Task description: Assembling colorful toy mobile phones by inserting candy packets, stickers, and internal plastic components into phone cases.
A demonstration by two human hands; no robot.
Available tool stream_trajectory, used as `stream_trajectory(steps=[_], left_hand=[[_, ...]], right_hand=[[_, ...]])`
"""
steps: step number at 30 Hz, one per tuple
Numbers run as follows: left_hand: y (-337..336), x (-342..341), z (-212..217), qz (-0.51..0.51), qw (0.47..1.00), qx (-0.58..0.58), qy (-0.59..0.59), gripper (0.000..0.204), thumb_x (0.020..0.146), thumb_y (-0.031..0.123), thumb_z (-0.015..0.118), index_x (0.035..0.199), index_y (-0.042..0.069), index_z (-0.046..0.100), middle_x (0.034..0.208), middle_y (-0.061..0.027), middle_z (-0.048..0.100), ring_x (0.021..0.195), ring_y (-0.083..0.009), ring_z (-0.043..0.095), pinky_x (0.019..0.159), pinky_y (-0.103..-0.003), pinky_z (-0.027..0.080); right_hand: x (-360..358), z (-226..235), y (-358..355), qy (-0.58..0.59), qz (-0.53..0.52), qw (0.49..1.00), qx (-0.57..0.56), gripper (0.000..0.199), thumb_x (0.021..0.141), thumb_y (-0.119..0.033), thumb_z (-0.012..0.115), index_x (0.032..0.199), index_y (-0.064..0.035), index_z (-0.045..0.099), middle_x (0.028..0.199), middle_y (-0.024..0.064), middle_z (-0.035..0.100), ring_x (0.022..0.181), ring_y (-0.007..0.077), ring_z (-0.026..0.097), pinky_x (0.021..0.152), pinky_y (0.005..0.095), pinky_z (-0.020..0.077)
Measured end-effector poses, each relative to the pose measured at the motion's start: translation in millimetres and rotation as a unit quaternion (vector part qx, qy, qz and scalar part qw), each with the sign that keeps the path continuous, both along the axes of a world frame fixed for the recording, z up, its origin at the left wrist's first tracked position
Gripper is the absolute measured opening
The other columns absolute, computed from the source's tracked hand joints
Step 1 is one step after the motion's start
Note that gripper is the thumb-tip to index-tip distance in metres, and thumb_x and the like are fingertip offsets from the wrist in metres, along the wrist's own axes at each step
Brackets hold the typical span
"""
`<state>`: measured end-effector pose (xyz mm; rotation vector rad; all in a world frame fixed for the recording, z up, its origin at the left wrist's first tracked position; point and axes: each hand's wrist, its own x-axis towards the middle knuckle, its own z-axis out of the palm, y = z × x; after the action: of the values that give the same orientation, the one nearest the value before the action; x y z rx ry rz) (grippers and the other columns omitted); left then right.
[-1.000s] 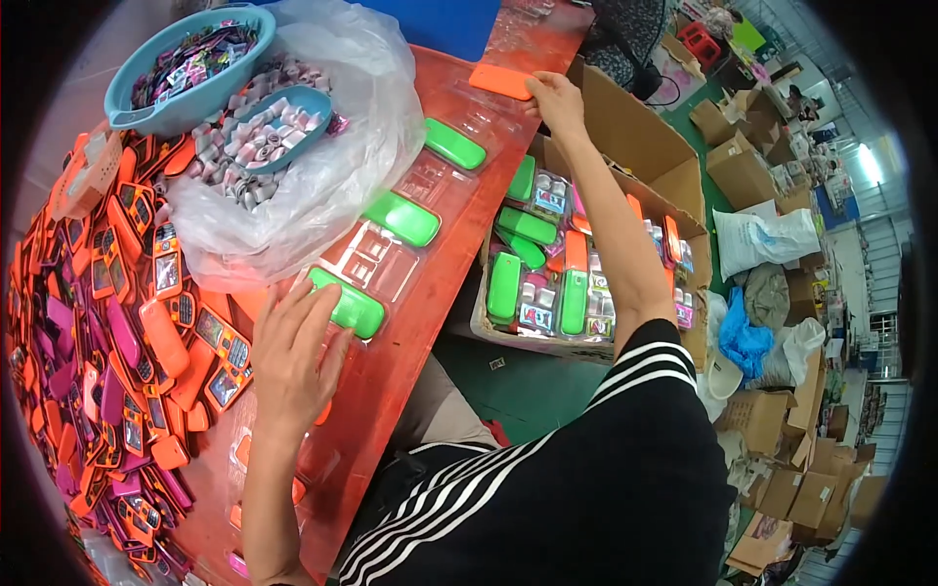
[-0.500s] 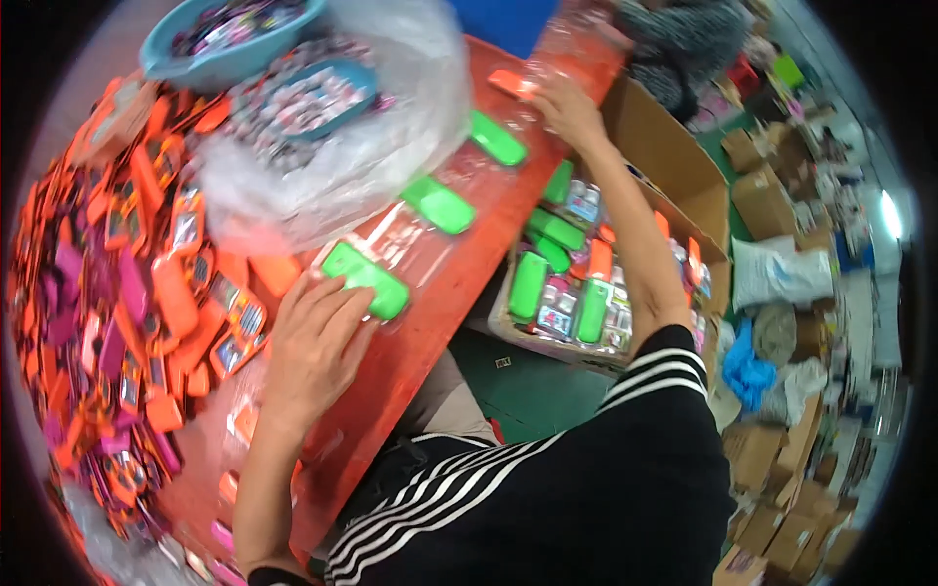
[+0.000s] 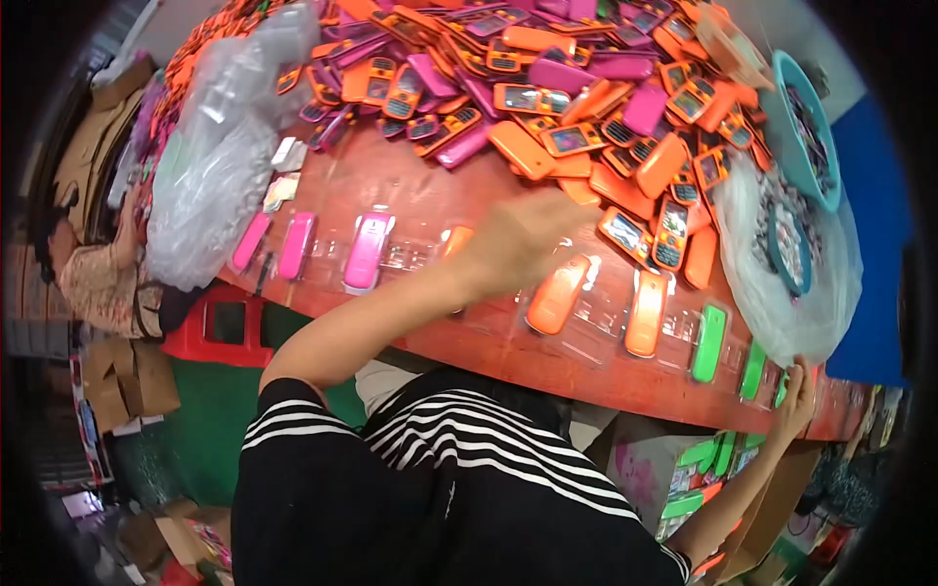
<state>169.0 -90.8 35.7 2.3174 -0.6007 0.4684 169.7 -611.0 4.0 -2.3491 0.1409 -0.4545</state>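
Red table [image 3: 391,186]: left hand [image 3: 523,239] blurred over orange packs [image 3: 559,293]

Long red-orange worktable [image 3: 410,186] across upper and middle frame. Green floor [image 3: 210,430] at lower left. Red plastic crate [image 3: 220,327] under table edge, left. Brown cardboard boxes [image 3: 122,376] stacked at left edge and lower left. Blue wall panel [image 3: 874,225] at right. Bright, even light.

Orange toy phone [image 3: 558,294] + green toy phone [image 3: 752,371] on red table.
Orange: flat in clear blister, just under blurred left hand [image 3: 518,244]. Green: flat nr table edge, by right hand [image 3: 796,396].
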Motion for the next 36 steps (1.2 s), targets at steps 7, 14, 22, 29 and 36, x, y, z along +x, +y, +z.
stream_trajectory(steps=[7, 14, 22, 29, 36], left_hand=[[90.0, 5.3, -0.2, 0.171, 0.971, -0.116, 0.117, 0.027, 0.086, 0.014, 0.06, 0.111, 0.002, 0.06, 0.095, -0.0094, 0.064, 0.088, -0.0167, 0.059, 0.076, -0.028, 0.046], [-35.5, 44.2, 12.5, -0.089, 0.977, -0.095, 0.17, 0.029, 0.085, 0.011, 0.061, 0.112, 0.002, 0.059, 0.095, -0.0062, 0.063, 0.086, -0.0127, 0.061, 0.07, -0.025, 0.048], [-231.6, 155.0, 9.3, -0.208, 0.8, -0.346, 0.444, 0.044, 0.087, 0.019, 0.057, 0.119, -0.009, 0.047, 0.108, -0.0157, 0.057, 0.077, -0.0215, 0.064, 0.068, -0.028, 0.054], [-305.3, 207.6, -19.6, -0.141, 0.727, -0.371, 0.56, 0.056, 0.091, 0.039, 0.05, 0.122, -0.007, 0.041, 0.113, -0.017, 0.05, 0.088, -0.0279, 0.06, 0.07, -0.034, 0.056], [-244.8, 192.4, -2.5, -0.15, 0.761, -0.326, 0.541, 0.043, 0.088, 0.037, 0.054, 0.113, 0.002, 0.048, 0.102, -0.0112, 0.059, 0.085, -0.0219, 0.063, 0.063, -0.039, 0.057]], right_hand=[[8.4, 32.3, 117.9, 0.015, 0.118, 0.992, -0.035, 0.03, 0.089, -0.021, 0.052, 0.11, -0.0013, 0.061, 0.106, 0.0112, 0.064, 0.095, 0.0196, 0.06, 0.083, 0.0301, 0.0455], [13.9, 66.9, 96.2, 0.031, -0.003, 1.0, 0.003, 0.028, 0.087, -0.021, 0.057, 0.103, 0.0013, 0.062, 0.079, 0.0062, 0.065, 0.067, 0.0101, 0.06, 0.061, 0.0259, 0.0487], [144.2, 39.5, -3.3, 0.127, -0.142, 0.975, -0.116, 0.025, 0.082, -0.015, 0.055, 0.09, 0.006, 0.063, 0.068, 0.0107, 0.063, 0.059, 0.0172, 0.064, 0.057, 0.0287, 0.0523], [154.4, 2.4, -16.5, 0.139, -0.124, 0.977, 0.105, 0.022, 0.075, -0.014, 0.053, 0.08, 0.0045, 0.065, 0.061, 0.0157, 0.064, 0.052, 0.021, 0.065, 0.053, 0.0317, 0.0516], [97.8, 25.1, 28.1, 0.17, 0.018, 0.94, 0.296, 0.036, 0.084, -0.032, 0.057, 0.081, 0.0038, 0.063, 0.064, 0.0115, 0.062, 0.057, 0.0166, 0.061, 0.054, 0.0331, 0.0509]])
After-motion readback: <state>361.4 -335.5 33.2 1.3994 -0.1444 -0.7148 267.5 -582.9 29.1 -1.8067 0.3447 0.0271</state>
